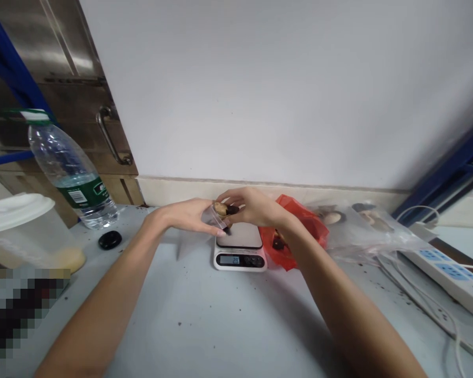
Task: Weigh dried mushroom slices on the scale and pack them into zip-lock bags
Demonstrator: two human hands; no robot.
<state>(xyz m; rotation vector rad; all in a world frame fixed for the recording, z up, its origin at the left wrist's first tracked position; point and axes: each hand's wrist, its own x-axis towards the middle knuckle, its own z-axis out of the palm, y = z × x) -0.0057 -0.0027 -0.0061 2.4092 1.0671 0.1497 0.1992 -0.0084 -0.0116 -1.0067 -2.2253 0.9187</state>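
My left hand (191,215) is closed on a small clear plastic bag (212,216), its thumb along the near side. A tan, wrinkled piece (220,209) shows at the bag's mouth; its kind is unclear. My right hand (250,205) reaches in from the right, fingers bent around a dark brown piece (232,209) at that mouth. Both hands are above the plate of a white digital kitchen scale (240,262) with a lit display. Right of the scale, partly behind my right forearm, lies an open red plastic bag (299,220) with dark brown pieces in it.
Clear plastic bags (378,228) with pale and dark contents lie at the right, near a white power strip (449,270) and cables. A water bottle (76,178), a lidded plastic jug (23,231) and a black cap (110,240) stand left. A wall bounds the table behind.
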